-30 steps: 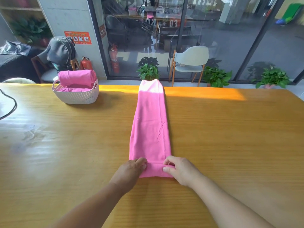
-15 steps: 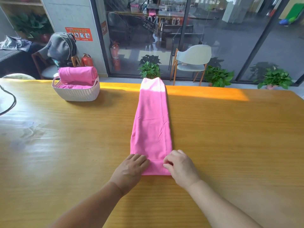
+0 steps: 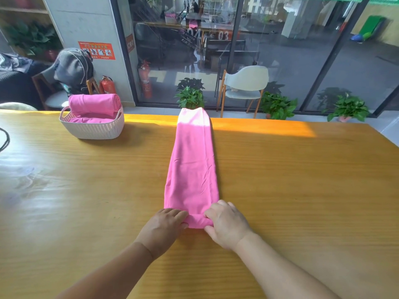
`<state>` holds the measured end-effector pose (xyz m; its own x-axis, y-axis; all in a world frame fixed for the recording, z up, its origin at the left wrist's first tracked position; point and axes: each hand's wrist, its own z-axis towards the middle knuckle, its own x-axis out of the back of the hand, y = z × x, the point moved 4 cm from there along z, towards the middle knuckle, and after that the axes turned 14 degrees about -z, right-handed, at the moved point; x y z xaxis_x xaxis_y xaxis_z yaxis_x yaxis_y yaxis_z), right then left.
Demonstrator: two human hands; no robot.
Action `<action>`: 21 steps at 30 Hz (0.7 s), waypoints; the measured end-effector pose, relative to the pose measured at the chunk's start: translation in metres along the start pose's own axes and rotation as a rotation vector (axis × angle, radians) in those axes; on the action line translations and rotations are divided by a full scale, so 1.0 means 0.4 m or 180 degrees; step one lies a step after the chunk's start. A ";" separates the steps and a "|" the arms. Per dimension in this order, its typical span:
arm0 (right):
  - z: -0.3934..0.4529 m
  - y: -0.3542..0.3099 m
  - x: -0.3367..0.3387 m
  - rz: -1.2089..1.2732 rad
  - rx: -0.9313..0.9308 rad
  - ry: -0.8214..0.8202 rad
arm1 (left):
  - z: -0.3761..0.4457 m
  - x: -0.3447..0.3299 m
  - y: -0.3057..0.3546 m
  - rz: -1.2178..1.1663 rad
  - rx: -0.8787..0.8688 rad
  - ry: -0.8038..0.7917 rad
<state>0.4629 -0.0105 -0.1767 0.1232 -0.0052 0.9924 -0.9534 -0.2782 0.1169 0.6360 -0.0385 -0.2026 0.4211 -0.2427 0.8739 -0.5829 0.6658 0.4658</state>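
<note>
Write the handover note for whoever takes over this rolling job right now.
Left hand and right hand: both grip the rolled near end of the pink cloth, one at each side.
Cloth: a long folded strip flat on the table, reaching the far edge.
Done: first turns rolled; a rolled pink bundle lies in the white basket, far left.
Left: roll to the far end, then probably basket it.

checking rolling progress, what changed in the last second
The left hand and right hand have rolled the near end of the pink towel slightly farther away from the person, keeping their hold. The basket and its rolled towel stayed put.
</note>
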 end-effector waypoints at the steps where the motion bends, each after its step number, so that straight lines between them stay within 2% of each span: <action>1: 0.008 0.008 0.006 0.0010 0.0012 -0.0238 | 0.005 -0.003 -0.001 -0.0083 0.0132 -0.0174; 2: 0.015 0.015 0.013 0.0053 0.0020 -0.0465 | 0.010 0.004 0.001 -0.0160 0.0424 -0.0326; 4: 0.029 0.027 0.018 0.0223 -0.0002 -0.0788 | 0.011 0.024 0.007 -0.0065 0.0807 -0.0290; 6: 0.042 0.038 0.013 0.0477 -0.0127 -0.1052 | 0.022 0.029 0.003 -0.0296 0.0863 0.0001; 10: 0.060 0.063 -0.001 0.1010 -0.0417 -0.1217 | 0.061 0.016 -0.012 -0.0577 0.0908 -0.0343; 12: 0.067 0.068 -0.002 0.1047 -0.0439 -0.0976 | 0.067 -0.004 -0.035 -0.0695 0.0999 -0.0307; 15: 0.079 0.062 0.003 0.1113 -0.0537 -0.0303 | 0.071 -0.009 -0.063 -0.0408 0.1031 0.0025; 17: 0.089 0.050 0.009 0.1053 -0.0418 0.0015 | 0.088 0.012 -0.045 -0.0158 0.0591 0.0279; 19: 0.091 0.043 0.006 0.0909 -0.0192 0.0192 | 0.093 0.014 -0.031 0.0100 0.0059 0.0313; 21: 0.085 0.043 -0.003 0.0847 -0.0053 0.0340 | 0.086 0.008 -0.034 0.0066 -0.0068 0.0261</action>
<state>0.4559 -0.0479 -0.1772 -0.1608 0.0255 0.9867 -0.9528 -0.2648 -0.1484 0.6214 -0.0726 -0.2012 0.4652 -0.1707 0.8686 -0.5775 0.6851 0.4439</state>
